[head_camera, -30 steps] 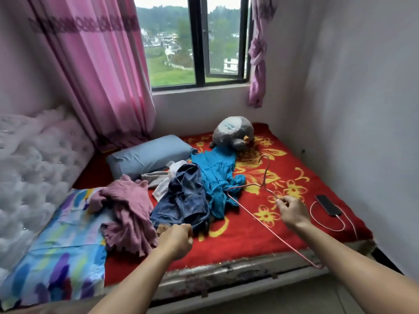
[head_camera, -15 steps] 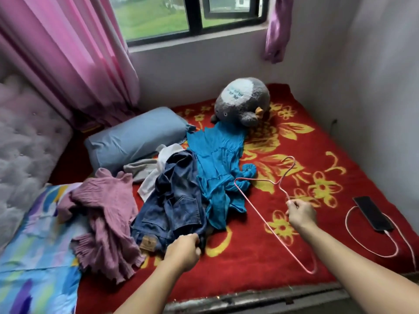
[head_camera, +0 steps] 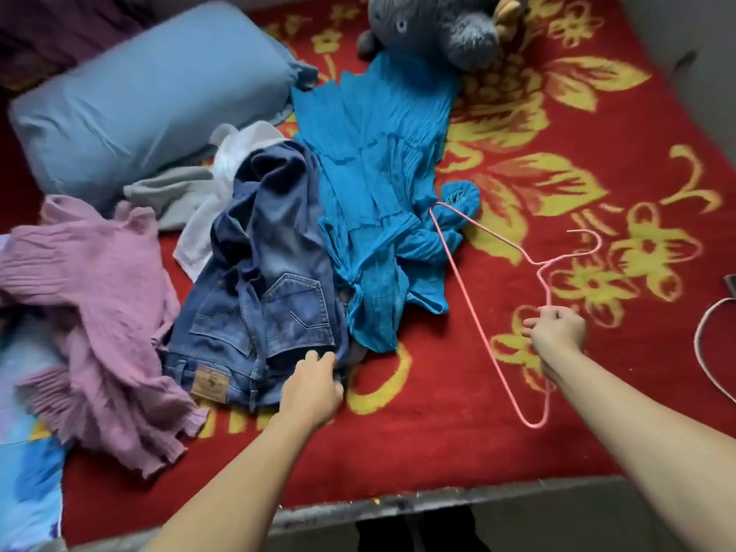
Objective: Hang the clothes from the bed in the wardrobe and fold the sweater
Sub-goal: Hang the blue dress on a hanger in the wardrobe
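Clothes lie in a heap on the red flowered bedcover [head_camera: 458,452]. Blue jeans [head_camera: 263,296] are in the middle, a teal dress [head_camera: 378,185] to their right, a mauve knitted sweater [head_camera: 99,312] to their left, and white and grey garments [head_camera: 207,185] behind them. My left hand [head_camera: 314,386] grips the jeans at their waistband's right end. My right hand [head_camera: 557,332] holds a pink wire hanger [head_camera: 470,288] by one arm near the neck; the hanger rests across the bed with its hook pointing right.
A blue pillow [head_camera: 139,97] lies at the back left and a grey plush toy [head_camera: 434,21] at the back. A pink cable [head_camera: 707,352] lies at the right edge. A multicoloured sheet [head_camera: 24,472] covers the left. The bed's grey front edge [head_camera: 438,507] is below.
The view has tilted down and closed in on the bed. My left hand stays on the jeans' waistband. The hanger in my right hand now lies flatter, hook turned to the right.
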Available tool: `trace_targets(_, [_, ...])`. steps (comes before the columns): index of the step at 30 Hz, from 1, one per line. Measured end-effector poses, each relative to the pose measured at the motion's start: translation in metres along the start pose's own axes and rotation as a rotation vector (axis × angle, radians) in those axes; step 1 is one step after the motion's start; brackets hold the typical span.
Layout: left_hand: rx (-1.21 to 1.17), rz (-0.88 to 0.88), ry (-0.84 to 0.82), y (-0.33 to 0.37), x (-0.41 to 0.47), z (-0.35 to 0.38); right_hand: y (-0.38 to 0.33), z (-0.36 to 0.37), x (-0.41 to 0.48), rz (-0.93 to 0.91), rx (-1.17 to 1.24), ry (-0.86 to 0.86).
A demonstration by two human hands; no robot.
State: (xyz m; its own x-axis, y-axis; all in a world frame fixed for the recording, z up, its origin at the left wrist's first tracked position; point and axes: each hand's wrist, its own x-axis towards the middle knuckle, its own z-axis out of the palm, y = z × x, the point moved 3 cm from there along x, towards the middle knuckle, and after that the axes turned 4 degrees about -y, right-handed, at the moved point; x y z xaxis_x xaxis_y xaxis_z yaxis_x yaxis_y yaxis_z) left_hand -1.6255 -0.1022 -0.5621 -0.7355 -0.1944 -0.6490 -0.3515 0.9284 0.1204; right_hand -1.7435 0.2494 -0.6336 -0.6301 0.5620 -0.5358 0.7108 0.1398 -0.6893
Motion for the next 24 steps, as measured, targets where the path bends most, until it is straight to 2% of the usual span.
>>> trace_targets(4, [0.145, 0.167, 0.193, 0.022, 0.064, 0.006, 0.054, 0.006, 0.031, 0.085, -0.165, -0.026])
trace_targets(7, [0.427, 0.413, 0.264, 0.044, 0.097, 0.021, 0.063, -0.003, 0.032, 0.001, -0.461, 0.042])
trace_targets(10, [0.579, 0.482, 0.197, 0.044, 0.116, 0.045, 0.046, -0.001, 0.011, -0.217, -0.676, 0.085])
trace_targets(12, [0.604, 0.462, 0.188, 0.040, 0.122, 0.053, 0.026, 0.020, -0.010, -0.489, -0.723, -0.026])
trace_targets(14, [0.590, 0.464, 0.220, 0.042, 0.123, 0.053, 0.007, 0.054, -0.030, -0.683, -0.774, -0.231])
trace_targets(17, [0.455, 0.490, 0.233, 0.041, 0.124, 0.051, -0.009, 0.113, -0.049, -0.771, -0.998, -0.480])
trace_targets(21, [0.179, 0.533, 0.215, 0.017, 0.115, 0.046, -0.004, 0.148, -0.042, -0.670, -1.333, -0.510])
trace_targets(24, [0.019, 0.438, 0.201, -0.010, 0.096, 0.039, 0.013, 0.138, -0.054, -0.654, -1.350, -0.511])
